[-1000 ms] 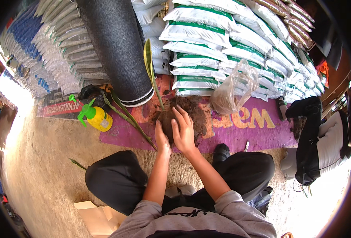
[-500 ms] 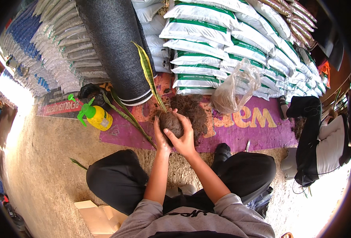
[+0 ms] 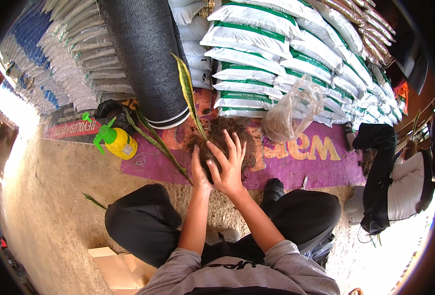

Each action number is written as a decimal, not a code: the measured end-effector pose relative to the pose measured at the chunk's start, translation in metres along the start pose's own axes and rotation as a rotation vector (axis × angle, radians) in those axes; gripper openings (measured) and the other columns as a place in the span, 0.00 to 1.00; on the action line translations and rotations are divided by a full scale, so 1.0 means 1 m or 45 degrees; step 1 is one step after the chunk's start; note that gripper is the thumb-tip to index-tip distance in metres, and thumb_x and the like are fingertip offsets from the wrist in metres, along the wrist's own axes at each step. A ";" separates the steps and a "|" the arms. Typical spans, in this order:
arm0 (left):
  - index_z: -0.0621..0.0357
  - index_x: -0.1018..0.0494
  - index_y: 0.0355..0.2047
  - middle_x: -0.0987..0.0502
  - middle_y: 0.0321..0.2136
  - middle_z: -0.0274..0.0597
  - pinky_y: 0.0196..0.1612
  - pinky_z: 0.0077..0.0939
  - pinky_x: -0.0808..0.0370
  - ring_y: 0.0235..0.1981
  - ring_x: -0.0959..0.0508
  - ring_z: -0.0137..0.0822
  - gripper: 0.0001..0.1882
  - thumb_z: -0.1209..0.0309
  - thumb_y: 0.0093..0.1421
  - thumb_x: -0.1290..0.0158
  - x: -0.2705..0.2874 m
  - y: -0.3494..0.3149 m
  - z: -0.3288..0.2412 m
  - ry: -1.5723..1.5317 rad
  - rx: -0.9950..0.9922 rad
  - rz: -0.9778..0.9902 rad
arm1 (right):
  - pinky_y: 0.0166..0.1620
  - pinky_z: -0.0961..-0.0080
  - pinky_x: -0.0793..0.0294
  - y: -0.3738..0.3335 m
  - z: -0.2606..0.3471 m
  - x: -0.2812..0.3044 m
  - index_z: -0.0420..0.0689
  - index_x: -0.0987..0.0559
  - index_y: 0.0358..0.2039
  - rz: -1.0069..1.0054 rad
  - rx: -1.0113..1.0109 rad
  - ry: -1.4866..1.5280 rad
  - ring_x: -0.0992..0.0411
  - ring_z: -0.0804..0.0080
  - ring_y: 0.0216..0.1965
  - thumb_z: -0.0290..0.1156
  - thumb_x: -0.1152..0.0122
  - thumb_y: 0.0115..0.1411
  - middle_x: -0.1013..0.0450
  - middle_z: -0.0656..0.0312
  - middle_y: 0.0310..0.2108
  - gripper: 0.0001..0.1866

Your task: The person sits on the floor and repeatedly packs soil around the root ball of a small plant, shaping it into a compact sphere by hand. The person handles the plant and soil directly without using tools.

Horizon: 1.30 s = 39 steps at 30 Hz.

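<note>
A snake plant (image 3: 188, 93) with one tall yellow-edged leaf stands in a round ball of dark soil and roots between my hands. My left hand (image 3: 199, 171) cups the left side of the soil ball (image 3: 205, 156). Spread and stretched out, the fingers of my right hand (image 3: 230, 167) lie along its right side and reach over loose dark soil (image 3: 249, 147) on the purple banner (image 3: 325, 169). Parts of the ball are hidden behind my fingers. To the left of my hands, long loose snake plant leaves (image 3: 164, 146) lie on the banner.
A yellow spray bottle (image 3: 123, 145) with a green top stands at left. A clear plastic bag (image 3: 281, 120) of brown material sits right of the soil. Behind are a black mesh roll (image 3: 143, 59) and stacked white sacks (image 3: 249, 39). Another person (image 3: 406, 184) sits at right.
My right hand has loosened from around the soil ball; its fingers have straightened and spread forward. My left hand stays on the ball, and the plant has barely moved.
</note>
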<state>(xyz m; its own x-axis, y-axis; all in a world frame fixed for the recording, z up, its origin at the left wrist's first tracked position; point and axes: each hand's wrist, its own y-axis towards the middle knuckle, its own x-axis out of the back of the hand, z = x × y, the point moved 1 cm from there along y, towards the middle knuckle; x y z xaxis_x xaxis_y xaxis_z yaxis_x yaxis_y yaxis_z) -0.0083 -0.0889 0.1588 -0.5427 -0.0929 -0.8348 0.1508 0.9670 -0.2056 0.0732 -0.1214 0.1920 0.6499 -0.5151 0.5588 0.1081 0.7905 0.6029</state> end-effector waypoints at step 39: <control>0.60 0.35 0.50 0.30 0.47 0.44 0.49 0.31 0.31 0.46 0.28 0.38 0.26 0.52 0.66 0.65 0.019 0.006 0.003 0.106 0.043 0.111 | 0.60 0.38 0.73 0.002 0.006 0.004 0.47 0.27 0.49 0.033 -0.155 0.121 0.57 0.49 0.65 0.49 0.55 0.59 0.48 0.54 0.62 0.24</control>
<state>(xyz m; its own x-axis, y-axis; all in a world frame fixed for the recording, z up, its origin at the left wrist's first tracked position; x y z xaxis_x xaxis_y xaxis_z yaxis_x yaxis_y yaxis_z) -0.0150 -0.0857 0.1406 -0.5929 0.0125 -0.8052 0.2275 0.9617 -0.1526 0.0711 -0.1239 0.1987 0.7211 -0.4651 0.5136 0.1773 0.8404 0.5121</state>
